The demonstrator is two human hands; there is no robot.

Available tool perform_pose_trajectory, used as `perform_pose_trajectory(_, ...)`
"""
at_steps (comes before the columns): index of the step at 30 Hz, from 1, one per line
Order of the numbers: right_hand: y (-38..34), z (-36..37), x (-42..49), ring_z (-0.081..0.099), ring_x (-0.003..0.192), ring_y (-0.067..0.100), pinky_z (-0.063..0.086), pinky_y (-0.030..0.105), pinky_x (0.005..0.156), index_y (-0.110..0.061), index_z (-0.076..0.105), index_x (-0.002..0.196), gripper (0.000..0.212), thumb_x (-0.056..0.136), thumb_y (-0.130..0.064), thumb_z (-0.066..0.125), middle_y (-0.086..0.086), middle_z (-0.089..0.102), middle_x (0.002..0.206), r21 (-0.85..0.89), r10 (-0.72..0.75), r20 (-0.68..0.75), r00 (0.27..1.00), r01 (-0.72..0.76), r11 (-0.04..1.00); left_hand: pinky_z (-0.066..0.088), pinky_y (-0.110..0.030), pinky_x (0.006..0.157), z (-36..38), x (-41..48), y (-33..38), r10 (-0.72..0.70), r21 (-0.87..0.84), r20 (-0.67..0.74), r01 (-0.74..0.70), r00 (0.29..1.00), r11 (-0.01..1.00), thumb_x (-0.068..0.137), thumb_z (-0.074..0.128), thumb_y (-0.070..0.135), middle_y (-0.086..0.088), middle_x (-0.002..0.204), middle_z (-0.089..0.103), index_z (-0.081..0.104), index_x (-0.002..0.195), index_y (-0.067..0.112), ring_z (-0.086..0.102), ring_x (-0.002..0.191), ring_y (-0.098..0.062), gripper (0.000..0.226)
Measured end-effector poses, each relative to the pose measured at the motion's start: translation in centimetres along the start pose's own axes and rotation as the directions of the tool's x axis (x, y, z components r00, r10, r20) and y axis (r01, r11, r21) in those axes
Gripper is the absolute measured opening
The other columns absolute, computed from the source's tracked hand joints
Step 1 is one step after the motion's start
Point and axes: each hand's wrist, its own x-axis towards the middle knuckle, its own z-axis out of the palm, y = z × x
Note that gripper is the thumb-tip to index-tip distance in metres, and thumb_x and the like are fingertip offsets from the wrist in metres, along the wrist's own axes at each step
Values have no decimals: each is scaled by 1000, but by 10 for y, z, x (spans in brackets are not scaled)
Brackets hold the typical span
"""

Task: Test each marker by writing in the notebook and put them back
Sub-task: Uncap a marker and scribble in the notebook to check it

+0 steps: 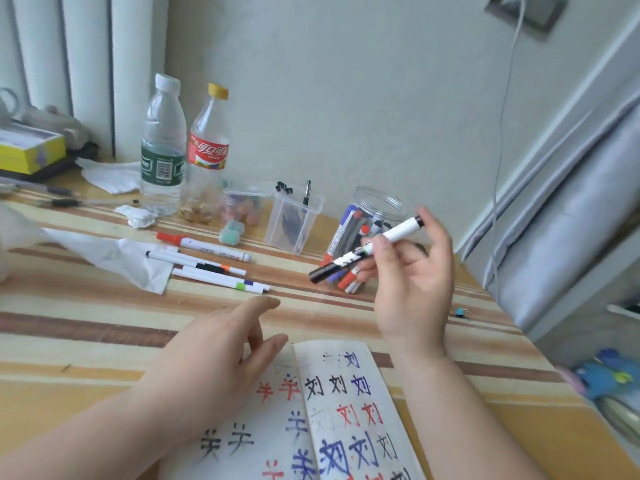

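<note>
Head view has my right hand (412, 289) raised above the striped wooden desk (104, 323), at about one o'clock from the open white paper notebook (346, 410). Its thumb and first fingers (382, 244) are clamped on the middle of the black-and-white marker (367, 249). The marker is slanted, its broad black end down toward eight o'clock and its small black end up toward two. It sits directly in front of the clear plastic jar (381, 202), which holds other red, blue and black markers. I judge this grip lets it go either down to the page or back into the jar. I cannot tell whether the broad black end is a cap seated on it. My left hand (221, 344) lies low with its fingers apart and relaxed, gripping nothing, over the top of the left page, most likely to pin the notebook against sliding under a stroke. Both pages carry red, blue and black characters, so testing looks well along. At eleven o'clock from the notebook, a red-capped white marker (204, 244) and a few thin white pens (207, 266) lie loose beside a crumpled white sheet (121, 258), well apart from the jar and seemingly not yet put back.
</note>
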Motion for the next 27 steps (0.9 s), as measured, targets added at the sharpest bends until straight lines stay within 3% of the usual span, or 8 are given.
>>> perform_pose_trajectory(4, -14, -12, 71, 64, 57, 22, 58, 43, 64, -20, 44, 132, 40, 98, -6, 59, 18, 69, 78, -173, -229, -135, 964, 204, 963, 39, -19, 70, -3, 2, -1, 18, -51, -2, -18, 1000, 999, 88, 27, 72, 24, 84, 59, 46, 137, 43, 53, 83, 2, 60)
perform_pose_trajectory(7, -4, -13, 114, 67, 61, 24, 59, 51, 69, -24, 50, 128, 38, 94, -13, 62, 10, 69, 74, -346, -291, -179, 940, 216, 913, 42, -22, 75, -6, 4, 0, 10, -83, 27, -7, 1000, 997, 91, 24, 69, 22, 80, 60, 48, 135, 41, 55, 85, 1, 57)
perform_pose_trajectory(11, 20, -11, 136, 69, 73, 13, 58, 31, 79, -24, 59, 132, 40, 92, -16, 64, 2, 71, 79, -556, -176, -98, 979, 93, 826, 45, -26, 75, -6, 6, -4, 18, -97, 46, -14, 999, 995, 92, 21, 71, 21, 79, 60, 51, 130, 41, 56, 82, 0, 57)
perform_pose_trajectory(16, 39, -10, 129, 65, 70, 6, 47, 10, 66, -26, 63, 125, 33, 94, -16, 64, 0, 73, 83, -663, -4, 36, 999, 27, 748, 43, -22, 71, -5, 6, -4, 16, -102, 50, -11, 999, 995, 93, 23, 70, 21, 77, 59, 53, 128, 41, 56, 80, 0, 54)
perform_pose_trajectory(19, 46, -11, 128, 65, 97, 19, 47, 26, 88, -25, 71, 116, 23, 100, -28, 55, -1, 73, 91, -799, 95, 87, 992, 12, 601, 39, -19, 68, -5, 6, -2, 11, -96, 67, -5, 998, 995, 92, 23, 70, 20, 76, 58, 55, 125, 39, 57, 78, 0, 55)
perform_pose_trajectory(22, 46, -10, 131, 45, 125, 29, 30, 44, 107, -16, 69, 82, 53, 106, -43, 31, 4, 68, 97, -952, 258, 49, 965, -33, 305, 38, -19, 66, -5, 7, -2, 5, -78, 77, 1, 997, 997, 92, 22, 71, 21, 76, 58, 57, 121, 39, 57, 78, -1, 55)
perform_pose_trajectory(24, 47, -9, 129, 40, 127, 30, 27, 48, 109, -15, 62, 77, 61, 107, -47, 20, 7, 64, 99, -960, 299, 44, 953, -43, 277, 40, -20, 68, -6, 7, -2, -3, -69, 92, 9, 996, 998, 92, 22, 71, 20, 77, 59, 57, 120, 39, 57, 78, -3, 55)
perform_pose_trajectory(27, 55, -10, 122, 40, 128, 33, 28, 48, 108, -18, 66, 90, 57, 108, -48, 22, 12, 62, 120, -945, 249, 130, 960, 44, 324, 43, -22, 68, -6, 7, -1, -18, -61, 105, 24, 994, 998, 93, 24, 70, 19, 76, 60, 58, 120, 39, 58, 77, -3, 53)
